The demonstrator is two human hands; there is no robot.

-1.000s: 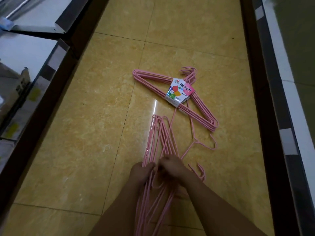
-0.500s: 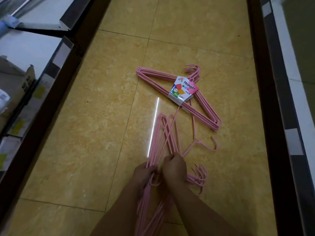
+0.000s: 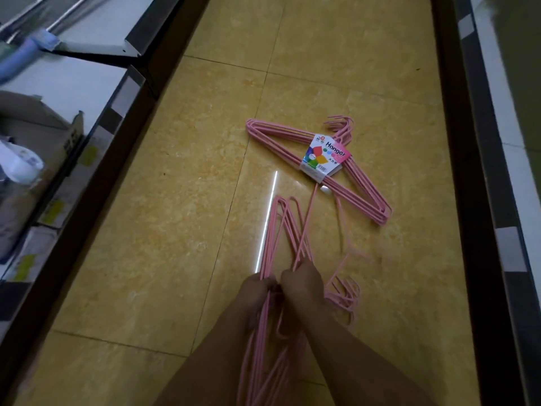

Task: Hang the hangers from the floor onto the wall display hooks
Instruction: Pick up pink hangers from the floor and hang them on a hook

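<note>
A loose bunch of pink wire hangers (image 3: 285, 227) stands on the yellow tiled floor. My left hand (image 3: 257, 291) and my right hand (image 3: 304, 284) grip its wires side by side, and its hooks (image 3: 345, 294) stick out to the right of my right hand. One single pink hanger (image 3: 342, 227) hangs blurred just right of the bunch. Farther away, a second pack of pink hangers (image 3: 281, 142) lies flat on the floor, bound by a colourful "Hanger" label (image 3: 326, 158). No wall hooks are in view.
Dark-edged shelving (image 3: 96, 133) with boxes and goods lines the left side of the narrow aisle. Another dark shelf base (image 3: 480, 171) runs along the right. The tiled floor (image 3: 181, 215) stretches ahead between them.
My hands have lifted the loose bunch a little and drawn it together. The single hanger on the right has come off the floor and blurs with motion. The labelled pack has not moved.
</note>
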